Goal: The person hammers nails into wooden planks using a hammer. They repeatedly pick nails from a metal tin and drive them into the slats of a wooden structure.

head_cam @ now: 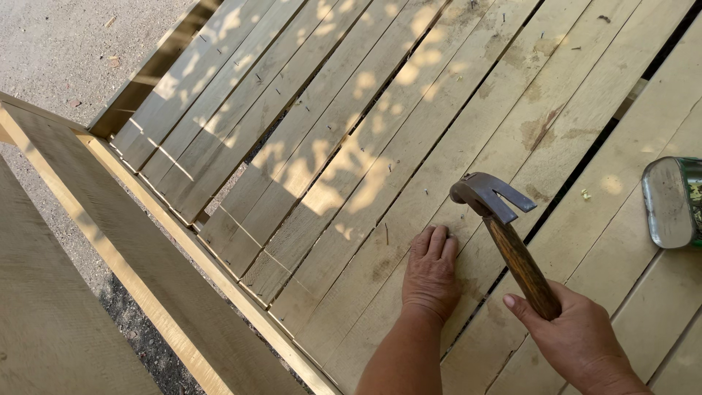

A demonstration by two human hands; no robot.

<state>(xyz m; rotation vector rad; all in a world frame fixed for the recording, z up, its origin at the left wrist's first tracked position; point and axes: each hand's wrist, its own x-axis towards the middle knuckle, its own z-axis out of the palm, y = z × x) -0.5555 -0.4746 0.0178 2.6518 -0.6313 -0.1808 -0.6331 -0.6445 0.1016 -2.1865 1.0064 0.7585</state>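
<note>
My right hand (578,336) grips the wooden handle of a claw hammer (504,234), whose steel head is raised a little above the boards, claw pointing right. My left hand (431,271) rests palm down on a pale wooden plank (380,190), fingertips pinched together just left of and below the hammer head. Whether a nail sits under the fingers is hidden. The planks lie side by side in a slanted row with narrow gaps between them.
A metal tin (673,201) lies on the boards at the right edge. A long wooden beam (146,256) runs along the planks' lower ends at the left. Gravel ground (66,51) shows at the top left. Dappled sunlight falls over the boards.
</note>
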